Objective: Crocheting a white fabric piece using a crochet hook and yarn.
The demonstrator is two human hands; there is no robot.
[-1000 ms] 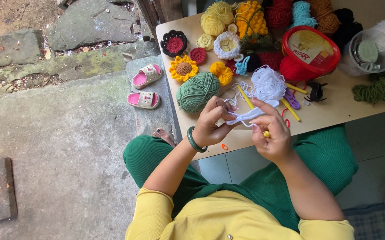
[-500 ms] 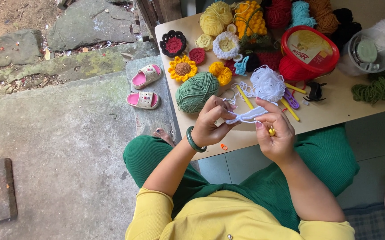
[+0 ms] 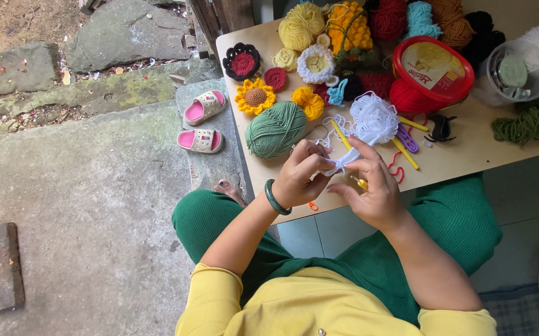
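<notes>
At centre frame, our left hand point(image 3: 299, 177) pinches the white crochet piece point(image 3: 343, 160) while our right hand point(image 3: 372, 186), now lower, grips the yellow hook point(image 3: 360, 183), stitching on.

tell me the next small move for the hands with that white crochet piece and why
Probably pull another loop through: the left hand pinches the small white crocheted piece, the right hand holds the yellow-handled crochet hook against it, and yarn trails up to the loose white yarn bundle.
</notes>
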